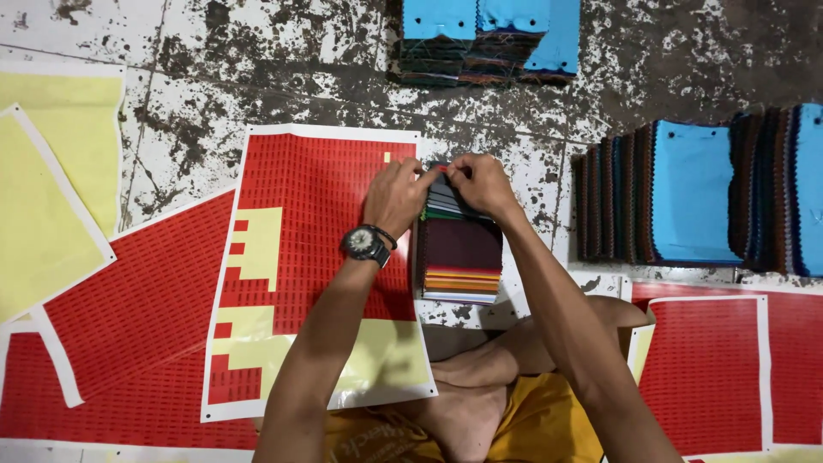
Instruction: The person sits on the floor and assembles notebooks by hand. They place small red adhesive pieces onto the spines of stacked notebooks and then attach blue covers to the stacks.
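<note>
Head view shows our left hand (pixel 394 195) and right hand (pixel 480 182) pinching a small red sticker (pixel 443 169) above the fabric swatch stack (pixel 460 253) at frame centre, beside the red sticker sheet (pixel 321 214). We judge it light, flimsy, best held by its edges.

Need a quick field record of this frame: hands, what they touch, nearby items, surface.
left hand: wristwatch on wrist, fingertips pinching at the top edge of the small stack of multicoloured fabric swatches
right hand: pinching the same top edge, beside the left
grip contents: a small red bit shows between the fingertips; too small to identify
left of stack: red sticker sheet with yellow peeled patches
right: rows of blue-topped swatch bundles
top: another blue-topped pile
surface: stained white tiled floor
</note>
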